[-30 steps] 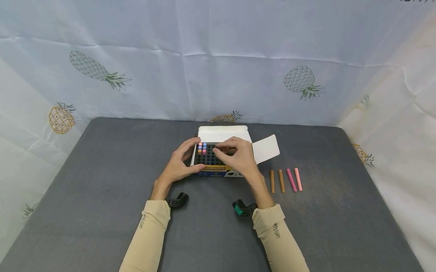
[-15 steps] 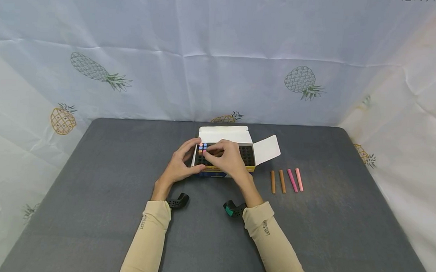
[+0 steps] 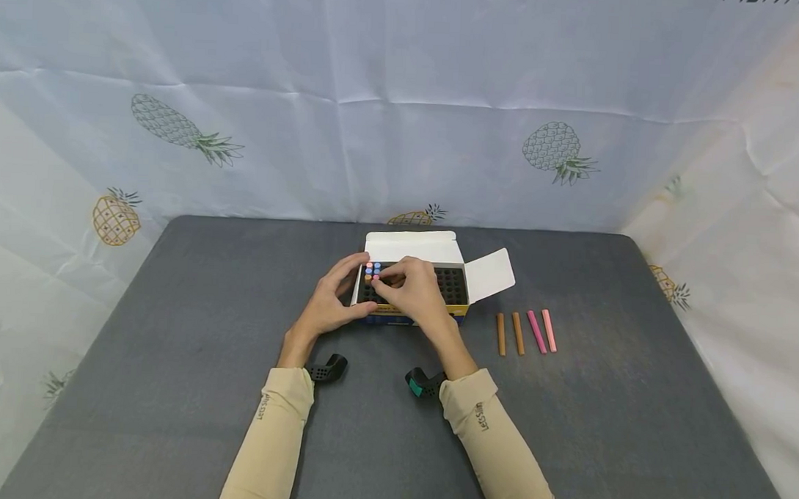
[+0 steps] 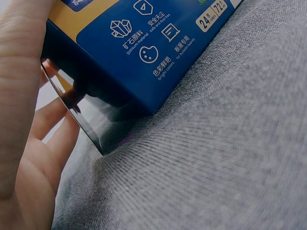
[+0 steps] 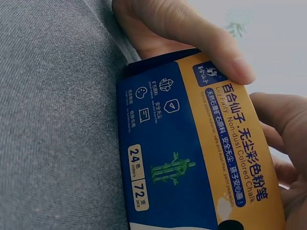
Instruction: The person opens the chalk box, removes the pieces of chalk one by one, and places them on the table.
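head view: left hand (image 3: 328, 302) grips box (image 3: 459, 309), right hand (image 3: 416, 290) arched above.

On the dark grey tabletop (image 3: 170, 381), a rectangular blue-and-yellow cardboard chalk box (image 5: 192, 148), standing open, marked "24 colors, 72 pcs", gripped at its left end by the left hand (image 3: 328, 302). Behind, a wide white cardboard lid (image 3: 411, 246); at right, a white side flap (image 3: 489, 276), angled outward. Inside, a black tray of round holes (image 3: 451, 284), bearing six upright chalk sticks (image 3: 368, 271) near the far left corner, with blue, orange and pink ends. Beside the nearest pink end, fingertips of the right hand (image 3: 416, 288), hold unclear. Right of the box, four loose cylindrical sticks, lying slightly apart: brown (image 3: 501, 334), brown (image 3: 518, 333), deep pink (image 3: 537, 331), pale pink (image 3: 549, 330).
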`<state>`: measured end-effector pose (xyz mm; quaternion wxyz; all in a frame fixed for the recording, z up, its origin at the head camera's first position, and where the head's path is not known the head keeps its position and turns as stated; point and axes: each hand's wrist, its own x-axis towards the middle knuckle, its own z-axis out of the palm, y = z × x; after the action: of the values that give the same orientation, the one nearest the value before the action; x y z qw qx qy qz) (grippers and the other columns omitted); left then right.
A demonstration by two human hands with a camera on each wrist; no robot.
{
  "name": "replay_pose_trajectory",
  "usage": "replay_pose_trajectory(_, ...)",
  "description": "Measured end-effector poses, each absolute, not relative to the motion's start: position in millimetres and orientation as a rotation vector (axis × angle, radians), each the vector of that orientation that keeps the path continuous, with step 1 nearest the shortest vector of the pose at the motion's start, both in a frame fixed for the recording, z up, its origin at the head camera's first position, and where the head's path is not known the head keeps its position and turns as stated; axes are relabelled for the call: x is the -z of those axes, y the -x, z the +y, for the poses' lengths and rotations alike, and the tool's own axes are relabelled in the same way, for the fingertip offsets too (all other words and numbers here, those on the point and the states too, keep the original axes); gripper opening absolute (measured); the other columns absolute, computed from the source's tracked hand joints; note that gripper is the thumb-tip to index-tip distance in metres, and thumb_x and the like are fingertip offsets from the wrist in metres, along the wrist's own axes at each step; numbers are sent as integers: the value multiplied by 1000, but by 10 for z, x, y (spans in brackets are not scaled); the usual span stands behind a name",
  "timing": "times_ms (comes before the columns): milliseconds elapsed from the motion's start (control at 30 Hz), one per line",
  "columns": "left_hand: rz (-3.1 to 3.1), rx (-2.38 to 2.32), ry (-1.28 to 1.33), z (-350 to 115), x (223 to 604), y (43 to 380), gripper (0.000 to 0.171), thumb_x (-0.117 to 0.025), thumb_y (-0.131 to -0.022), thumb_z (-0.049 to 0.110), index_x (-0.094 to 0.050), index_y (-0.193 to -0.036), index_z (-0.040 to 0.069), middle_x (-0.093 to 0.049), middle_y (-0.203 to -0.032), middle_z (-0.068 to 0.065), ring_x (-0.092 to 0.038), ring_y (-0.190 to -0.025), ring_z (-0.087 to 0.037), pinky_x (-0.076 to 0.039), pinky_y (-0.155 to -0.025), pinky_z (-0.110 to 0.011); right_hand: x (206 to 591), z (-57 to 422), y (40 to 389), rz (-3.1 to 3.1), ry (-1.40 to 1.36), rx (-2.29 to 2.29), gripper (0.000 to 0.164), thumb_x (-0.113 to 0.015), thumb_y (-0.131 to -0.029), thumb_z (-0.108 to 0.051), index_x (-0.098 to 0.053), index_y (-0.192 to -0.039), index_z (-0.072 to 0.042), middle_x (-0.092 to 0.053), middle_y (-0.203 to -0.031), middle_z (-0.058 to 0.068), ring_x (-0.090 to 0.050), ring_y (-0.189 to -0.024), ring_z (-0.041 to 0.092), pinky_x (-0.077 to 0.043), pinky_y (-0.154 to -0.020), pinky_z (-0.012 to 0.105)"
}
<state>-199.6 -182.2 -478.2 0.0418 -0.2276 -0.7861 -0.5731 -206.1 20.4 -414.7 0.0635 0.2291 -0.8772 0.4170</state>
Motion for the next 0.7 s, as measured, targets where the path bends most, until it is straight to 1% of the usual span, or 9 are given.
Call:
replay_pose_trajectory(200,-2415,1754,687,-1825,4792,1994,81,-82,-85,6,-43,-156,12,-37,-163,-11,-37,-152,-35,-39,-120,-55,4160,176,2059,-2622,-678,-1244,11,-78,-89,-10,-83,-94,-1,-72,-82,13,-68,-69,23,-59,-63,28)
replay_pose_trajectory(333,-2407,1764,694,-1827,4807,2000,80,-81,-85,2,-44,-155,11,-37,-163,-11,-38,-151,-34,-39,-121,-55,4167,159,2060,-2566,-685,-1267,10,-76,-88,-7,-83,-92,0,-71,-82,14,-67,-67,23,-58,-62,28)
replay_pose_trajectory(533,-2409,1772,684,-1823,4800,2002,83,-80,-83,-3,-43,-156,11,-36,-164,-12,-38,-152,-34,-39,-120,-57,4163,142,2075,-2489,-652,-1419,13,-76,-91,-9,-82,-97,1,-71,-86,16,-72,-70,25,-62,-64,29)
replay_pose_trajectory(700,-2423,1772,672,-1818,4787,2004,84,-79,-82,-7,-41,-156,4,-34,-164,-18,-35,-152,-39,-37,-120,-60,4175,142,2086,-2525,-658,-1434,18,-78,-89,-8,-81,-103,3,-71,-88,17,-74,-74,27,-64,-67,31)
